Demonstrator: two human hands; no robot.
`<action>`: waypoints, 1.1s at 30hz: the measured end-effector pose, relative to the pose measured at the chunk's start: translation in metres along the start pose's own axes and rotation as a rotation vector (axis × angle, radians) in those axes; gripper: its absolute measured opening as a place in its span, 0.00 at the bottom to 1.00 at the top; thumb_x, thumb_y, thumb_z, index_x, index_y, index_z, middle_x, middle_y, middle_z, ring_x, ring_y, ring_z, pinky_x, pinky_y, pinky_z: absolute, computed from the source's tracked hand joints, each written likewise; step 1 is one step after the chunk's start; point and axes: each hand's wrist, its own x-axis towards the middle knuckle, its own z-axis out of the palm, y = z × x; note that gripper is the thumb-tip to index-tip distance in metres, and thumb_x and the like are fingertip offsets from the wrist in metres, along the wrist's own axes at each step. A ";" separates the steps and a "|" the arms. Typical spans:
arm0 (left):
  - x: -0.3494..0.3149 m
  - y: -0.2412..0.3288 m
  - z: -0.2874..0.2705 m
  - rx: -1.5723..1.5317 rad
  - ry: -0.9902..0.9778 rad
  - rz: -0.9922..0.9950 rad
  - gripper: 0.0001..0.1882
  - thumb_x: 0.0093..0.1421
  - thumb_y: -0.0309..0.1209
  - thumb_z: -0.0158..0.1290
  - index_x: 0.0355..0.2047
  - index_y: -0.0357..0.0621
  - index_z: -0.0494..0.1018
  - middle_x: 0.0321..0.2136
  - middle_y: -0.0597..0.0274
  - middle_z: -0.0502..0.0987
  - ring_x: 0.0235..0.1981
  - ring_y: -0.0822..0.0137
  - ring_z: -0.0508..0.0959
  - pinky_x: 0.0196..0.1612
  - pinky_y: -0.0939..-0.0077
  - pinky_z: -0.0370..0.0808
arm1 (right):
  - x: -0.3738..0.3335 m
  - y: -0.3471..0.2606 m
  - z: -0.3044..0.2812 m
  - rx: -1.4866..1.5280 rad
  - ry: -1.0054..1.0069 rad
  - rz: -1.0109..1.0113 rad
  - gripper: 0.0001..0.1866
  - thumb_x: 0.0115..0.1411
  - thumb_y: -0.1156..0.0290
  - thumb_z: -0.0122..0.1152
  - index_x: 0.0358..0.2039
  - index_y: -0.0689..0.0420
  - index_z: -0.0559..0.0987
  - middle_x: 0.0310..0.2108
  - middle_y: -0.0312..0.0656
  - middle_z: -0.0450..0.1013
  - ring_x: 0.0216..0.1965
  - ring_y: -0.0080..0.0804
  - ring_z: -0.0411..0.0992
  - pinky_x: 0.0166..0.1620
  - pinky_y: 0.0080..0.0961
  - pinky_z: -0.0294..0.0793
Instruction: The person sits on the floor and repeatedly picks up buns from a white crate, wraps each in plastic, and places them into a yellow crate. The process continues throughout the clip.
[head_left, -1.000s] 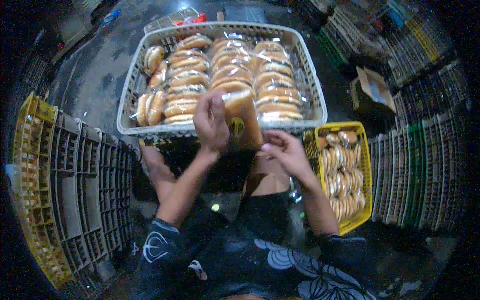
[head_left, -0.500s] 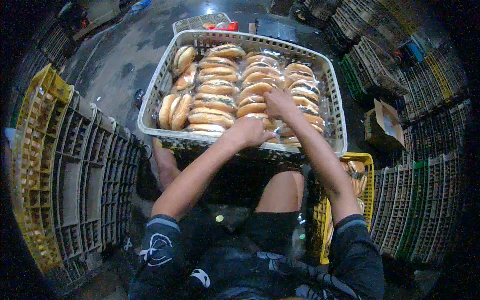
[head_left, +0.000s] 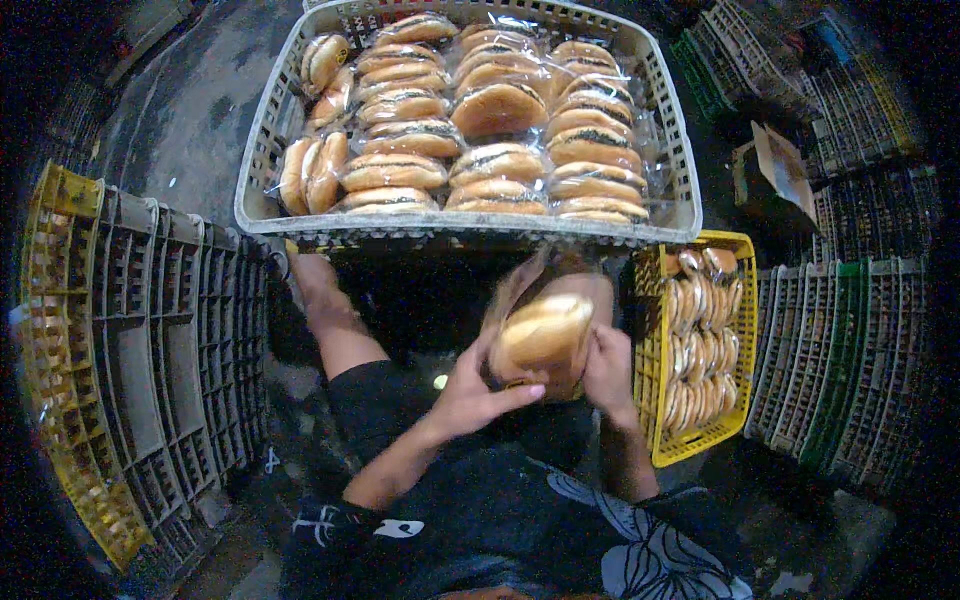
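A packaged bun (head_left: 545,335) hangs in front of my lap, smeared by motion, with clear wrapping showing around it. My left hand (head_left: 478,392) grips it from the left and below, thumb stretched along the lower edge. My right hand (head_left: 607,372) has curled fingers closed at the bun's right side. Beyond my knees stands a pale plastic crate (head_left: 470,226), filled with rows of wrapped buns with a dark filling. One wrapped bun (head_left: 500,110) in the third row leans back, its flat round side showing. Neither hand touches the crate.
To my right on the floor is a yellow crate (head_left: 745,400) packed with wrapped buns. Stacked crates rise close on the left (head_left: 150,340) and on the right (head_left: 840,360). An open cardboard box (head_left: 775,175) sits at the far right.
Both hands have come out of the pale crate toward my lap, bringing one packaged bun. A gap shows in the third row. The view has tilted down, revealing more of the yellow crate.
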 end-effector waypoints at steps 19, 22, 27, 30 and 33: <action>-0.044 -0.005 -0.019 -0.165 -0.053 0.018 0.36 0.45 0.31 0.57 0.52 0.35 0.54 0.48 0.54 0.64 0.49 0.62 0.65 0.52 0.71 0.60 | -0.033 -0.021 0.048 0.989 -0.385 0.456 0.06 0.56 0.70 0.48 0.29 0.58 0.70 0.30 0.34 0.67 0.30 0.22 0.66 0.35 0.16 0.66; -0.042 -0.004 -0.002 -0.320 0.145 0.177 0.30 0.43 0.27 0.58 0.48 0.33 0.62 0.44 0.56 0.68 0.46 0.64 0.68 0.50 0.74 0.61 | -0.034 -0.006 0.056 0.594 -0.192 0.127 0.07 0.56 0.70 0.49 0.33 0.60 0.70 0.31 0.37 0.68 0.35 0.26 0.67 0.40 0.21 0.66; -0.044 -0.017 -0.009 -0.011 0.132 0.317 0.15 0.46 0.28 0.57 0.34 0.37 0.70 0.40 0.55 0.69 0.42 0.66 0.68 0.46 0.73 0.64 | -0.034 -0.027 0.053 0.436 -0.003 -0.393 0.11 0.51 0.68 0.57 0.31 0.61 0.72 0.30 0.39 0.69 0.37 0.29 0.67 0.43 0.26 0.64; -0.044 -0.030 -0.014 -0.102 0.180 0.382 0.12 0.51 0.32 0.53 0.31 0.37 0.70 0.35 0.58 0.69 0.38 0.67 0.68 0.44 0.74 0.64 | -0.027 -0.024 0.047 0.474 -0.206 -0.383 0.11 0.50 0.68 0.58 0.33 0.61 0.74 0.30 0.38 0.69 0.36 0.27 0.67 0.43 0.25 0.64; -0.040 -0.013 -0.012 -0.137 0.197 0.105 0.10 0.52 0.32 0.52 0.29 0.36 0.71 0.32 0.60 0.69 0.35 0.69 0.69 0.42 0.76 0.65 | -0.032 -0.037 0.044 0.689 -0.295 0.005 0.13 0.51 0.72 0.56 0.38 0.61 0.73 0.30 0.38 0.69 0.36 0.26 0.67 0.44 0.24 0.63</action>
